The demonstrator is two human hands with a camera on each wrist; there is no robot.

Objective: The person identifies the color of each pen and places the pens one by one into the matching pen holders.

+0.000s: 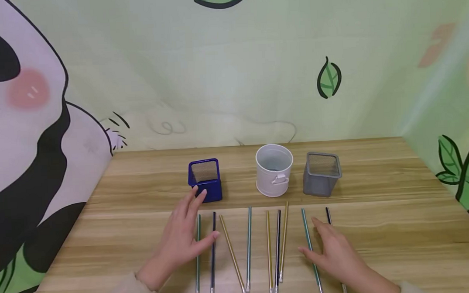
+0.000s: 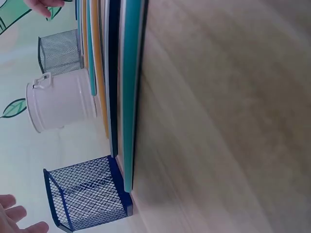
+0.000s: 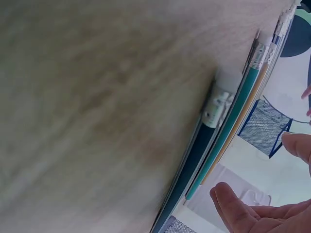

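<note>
My left hand (image 1: 183, 231), fingers spread and relaxed, hangs over the leftmost pencils and holds nothing. Beneath it lie a green pencil (image 1: 197, 275) and a dark blue pencil (image 1: 213, 270). In the head view its fingertips overlap the blue mesh pencil holder (image 1: 211, 193). On the other side, my right hand (image 1: 337, 251) has loosely extended fingers with nothing between them. It is above a teal pencil (image 1: 306, 228) and partly covers a dark pencil (image 1: 328, 214). Between the hands, a gold pencil (image 1: 233, 256), another teal pencil (image 1: 249, 246) and several more lie in a row, eraser ends towards me.
Behind the pencils stand a white metal bucket (image 1: 273, 183) and a grey mesh pencil holder (image 1: 320, 184), to the right of the blue one. The wooden table (image 1: 386, 192) meets a printed cloth backdrop (image 1: 231, 76) at its back edge.
</note>
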